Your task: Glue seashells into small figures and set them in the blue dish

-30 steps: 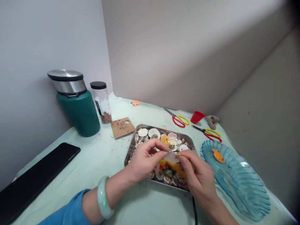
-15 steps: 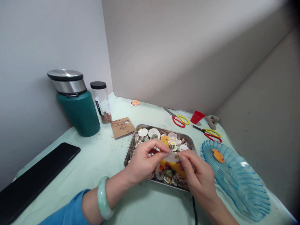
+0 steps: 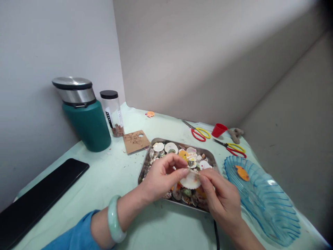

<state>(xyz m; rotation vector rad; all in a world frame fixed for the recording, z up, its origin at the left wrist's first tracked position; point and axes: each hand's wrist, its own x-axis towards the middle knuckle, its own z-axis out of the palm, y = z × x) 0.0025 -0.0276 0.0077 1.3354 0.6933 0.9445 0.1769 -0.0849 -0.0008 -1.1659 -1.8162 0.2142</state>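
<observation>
Both the left hand (image 3: 160, 177) and the right hand (image 3: 221, 201) pinch a pale scallop shell (image 3: 191, 180) with closed fingertips just above the metal tray (image 3: 144, 163); it looks light, stiff, smooth and brittle, and is best held by its rim.

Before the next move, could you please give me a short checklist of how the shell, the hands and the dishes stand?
1. Grip on the pale shell: ok; the left hand and the right hand both pinch its upper edge.
2. Shell over the metal tray: ok; it is held above the shells heaped there.
3. Room in the blue dish: ok; only one orange shell lies in it.
4. Scissors by the dish away from the hands: ok; they lie beyond its far rim.
5. Shell undamaged: cannot tell; fingertips cover part of its edge.
</observation>
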